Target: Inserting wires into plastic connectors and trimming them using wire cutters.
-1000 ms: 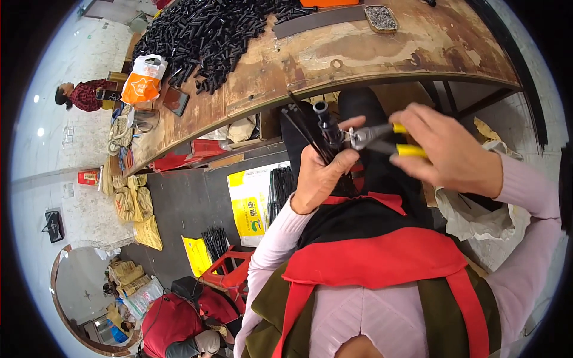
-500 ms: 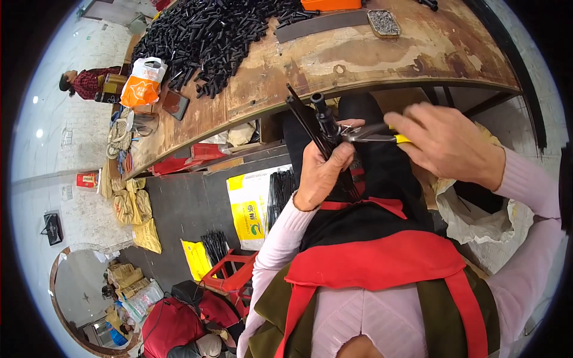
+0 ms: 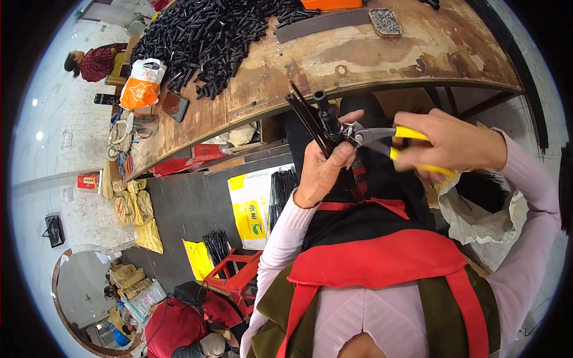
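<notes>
My left hand (image 3: 322, 173) is closed around several thin black rods (image 3: 307, 122) and a black tubular piece (image 3: 326, 116) with a round, hollow end, which points up toward the bench. My right hand (image 3: 447, 143) grips pliers (image 3: 379, 134) with yellow handles, spread apart. The metal jaws meet the black tubular piece just beside my left thumb; exactly what they bite on is too small to tell. Both hands are above my lap, in front of the bench edge.
On the wooden bench (image 3: 358, 65) lie a big heap of black tubular pieces (image 3: 203, 42), a tray of small metal bits (image 3: 385, 22), a phone-like slab (image 3: 175, 106) and an orange-white bag (image 3: 143, 83). A white sack (image 3: 486, 221) with black rods stands at right, a red stool (image 3: 233, 271) at lower left.
The plier handles have spread apart, and my right hand has opened wider around them. My left hand keeps its hold nearly in place. At far left, a person in the background has shifted.
</notes>
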Available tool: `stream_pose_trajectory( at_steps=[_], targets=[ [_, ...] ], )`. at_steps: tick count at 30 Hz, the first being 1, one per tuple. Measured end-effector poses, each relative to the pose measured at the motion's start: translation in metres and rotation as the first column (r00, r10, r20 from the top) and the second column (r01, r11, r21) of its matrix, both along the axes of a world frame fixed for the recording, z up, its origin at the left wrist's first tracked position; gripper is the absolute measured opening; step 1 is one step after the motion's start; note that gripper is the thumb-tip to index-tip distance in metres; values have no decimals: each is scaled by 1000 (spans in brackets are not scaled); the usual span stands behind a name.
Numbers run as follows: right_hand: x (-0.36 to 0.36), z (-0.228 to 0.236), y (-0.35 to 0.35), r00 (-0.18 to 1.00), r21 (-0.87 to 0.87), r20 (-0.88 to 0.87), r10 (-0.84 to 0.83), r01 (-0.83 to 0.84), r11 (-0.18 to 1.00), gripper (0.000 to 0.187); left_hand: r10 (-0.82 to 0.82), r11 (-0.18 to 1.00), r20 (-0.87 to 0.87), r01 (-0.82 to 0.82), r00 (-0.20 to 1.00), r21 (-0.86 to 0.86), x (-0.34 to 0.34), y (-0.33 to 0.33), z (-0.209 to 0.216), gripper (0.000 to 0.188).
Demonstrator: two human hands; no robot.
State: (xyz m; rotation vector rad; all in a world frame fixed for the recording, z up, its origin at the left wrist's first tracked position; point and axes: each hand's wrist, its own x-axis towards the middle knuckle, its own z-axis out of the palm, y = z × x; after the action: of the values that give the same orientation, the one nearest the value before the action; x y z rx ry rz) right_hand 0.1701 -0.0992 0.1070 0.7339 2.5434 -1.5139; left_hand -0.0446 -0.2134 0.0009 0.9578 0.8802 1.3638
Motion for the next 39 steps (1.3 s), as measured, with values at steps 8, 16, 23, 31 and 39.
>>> stream_pose_trajectory(
  at_steps=[8, 16, 23, 31, 39],
  targets=[
    [1, -58, -24, 949, 217, -302, -94, 164, 962, 40, -67, 998, 34, 67, 997, 19, -12, 0, -10, 54],
    [0, -45, -11, 992, -138, -93, -91, 78, 987, 34, -110, 994, 30, 109, 994, 31, -8, -5, -5, 37],
    [-8, -13, -1, 980, -609, 200, -12, 134, 782, 35, -94, 995, 20, 93, 995, 26, -8, -6, -8, 32],
    [-13, -16, -6, 974, -612, 227, -22, 161, 774, 34, -69, 997, 44, 68, 997, 22, -10, -4, -6, 34],
    [-11, -17, -8, 946, -714, 319, -52, 276, 643, 37, -125, 992, 28, 124, 992, 34, -8, -7, -6, 33]
  ],
)
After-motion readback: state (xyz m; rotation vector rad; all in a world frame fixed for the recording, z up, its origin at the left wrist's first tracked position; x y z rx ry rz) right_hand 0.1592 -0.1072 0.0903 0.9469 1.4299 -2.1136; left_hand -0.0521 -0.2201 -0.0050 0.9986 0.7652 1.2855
